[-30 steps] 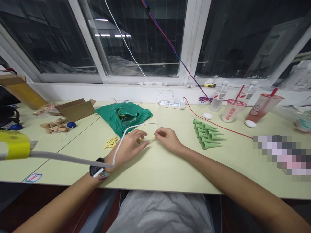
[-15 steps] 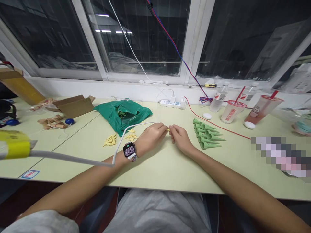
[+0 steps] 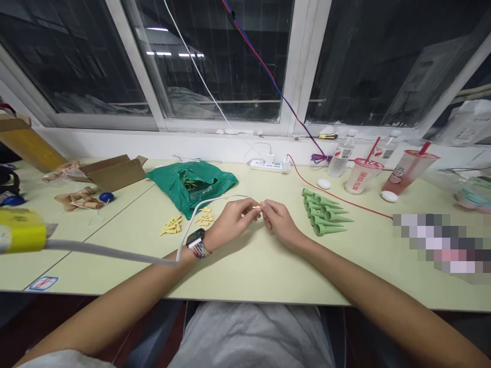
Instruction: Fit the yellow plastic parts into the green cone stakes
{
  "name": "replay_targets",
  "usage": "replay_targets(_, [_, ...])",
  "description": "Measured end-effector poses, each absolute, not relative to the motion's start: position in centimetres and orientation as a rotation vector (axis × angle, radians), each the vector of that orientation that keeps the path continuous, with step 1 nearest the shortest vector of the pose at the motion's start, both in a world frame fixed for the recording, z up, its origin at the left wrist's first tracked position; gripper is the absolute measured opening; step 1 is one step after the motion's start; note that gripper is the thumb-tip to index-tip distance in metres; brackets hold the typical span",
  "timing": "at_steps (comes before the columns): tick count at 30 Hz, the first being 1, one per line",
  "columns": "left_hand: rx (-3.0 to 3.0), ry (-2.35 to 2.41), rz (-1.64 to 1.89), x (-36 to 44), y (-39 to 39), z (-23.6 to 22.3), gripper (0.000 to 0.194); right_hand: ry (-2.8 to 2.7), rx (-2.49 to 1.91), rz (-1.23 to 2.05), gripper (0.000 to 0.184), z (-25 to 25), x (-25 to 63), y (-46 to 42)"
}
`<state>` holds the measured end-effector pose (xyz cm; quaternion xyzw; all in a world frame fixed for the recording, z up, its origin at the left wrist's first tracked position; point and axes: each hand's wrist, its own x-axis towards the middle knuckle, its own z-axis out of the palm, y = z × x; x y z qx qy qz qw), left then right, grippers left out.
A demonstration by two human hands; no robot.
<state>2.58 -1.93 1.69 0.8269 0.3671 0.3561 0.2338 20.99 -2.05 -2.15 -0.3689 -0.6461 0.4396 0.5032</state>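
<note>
My left hand (image 3: 232,219) and my right hand (image 3: 276,220) meet at the middle of the pale green table (image 3: 253,266), fingertips pinched together on a small yellow piece (image 3: 256,207). A smartwatch (image 3: 195,239) sits on my left wrist. Small yellow pieces (image 3: 173,225) lie in two loose heaps left of my left hand. A row of green cones (image 3: 324,214) lies right of my right hand. An open green plastic bag (image 3: 192,184) sits behind the yellow pieces.
A white cable (image 3: 192,220) arches over my left wrist from a yellow-ended object (image 3: 21,231) at the left. Cardboard box (image 3: 113,171), power strip (image 3: 268,165), red wire (image 3: 345,199), water bottle (image 3: 339,158) and two drink cups (image 3: 360,174) stand along the back.
Both hands rose from the table and came together near the centre. The left wrist turned, first showing the watch face, then turning it away. The small yellow piece stays pinched between the fingertips.
</note>
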Motion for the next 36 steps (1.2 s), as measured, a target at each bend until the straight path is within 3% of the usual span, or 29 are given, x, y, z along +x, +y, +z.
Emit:
replay_targets(13, [1.853,0.820,0.842,2.7,-1.2,1.8,0.047,-1.672,-0.876,0.918,0.045,-2.8,21.4,-1.7])
replay_targets(19, [1.553,0.724,0.697,2.2,-0.6,1.7,0.044,-1.714,-0.874,0.897,0.042,-2.9,21.4,-1.8])
replay_targets(23, [1.284,0.689,0.646,2.0,-0.4,1.7,0.029,-1.852,-0.833,0.691,0.038,-2.4,21.9,-1.9])
replay_targets(28, [0.940,0.607,0.541,2.0,-0.5,2.1,0.010,-2.114,-0.694,0.206,0.031,-1.3,22.9,-1.7])
replay_targets(32, [0.787,0.500,0.422,1.9,-0.9,2.8,0.019,-2.224,-0.568,-0.110,0.030,-0.4,23.3,-1.6])
replay_targets(36, [0.798,0.525,0.419,1.9,-1.0,2.9,0.029,-2.208,-0.656,0.081,0.026,-0.1,23.0,-1.8])
